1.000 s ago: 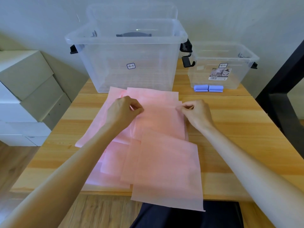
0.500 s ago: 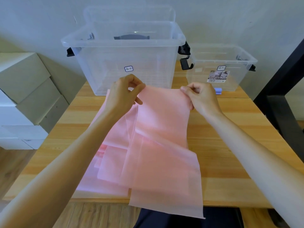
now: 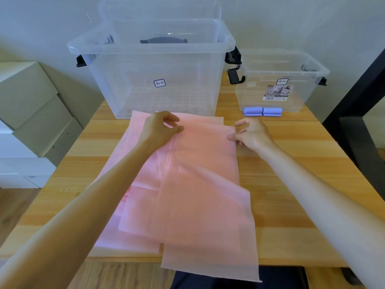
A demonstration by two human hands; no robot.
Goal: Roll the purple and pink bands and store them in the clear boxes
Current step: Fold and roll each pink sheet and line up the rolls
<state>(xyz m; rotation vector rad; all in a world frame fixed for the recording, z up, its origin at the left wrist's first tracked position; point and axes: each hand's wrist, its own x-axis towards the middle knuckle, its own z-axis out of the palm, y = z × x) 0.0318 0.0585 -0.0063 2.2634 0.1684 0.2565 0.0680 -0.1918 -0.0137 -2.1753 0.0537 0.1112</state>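
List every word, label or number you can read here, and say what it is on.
Large clear box, small framed sticker: handwritten marks, illegible.
Small clear box, small framed sticker: illegible.
Small clear box, printed product label with barcode: too blurred to read.

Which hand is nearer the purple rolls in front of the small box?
Right. The right hand lies just below and left of the purple rolls; the left hand is far to their left, across the pink band.
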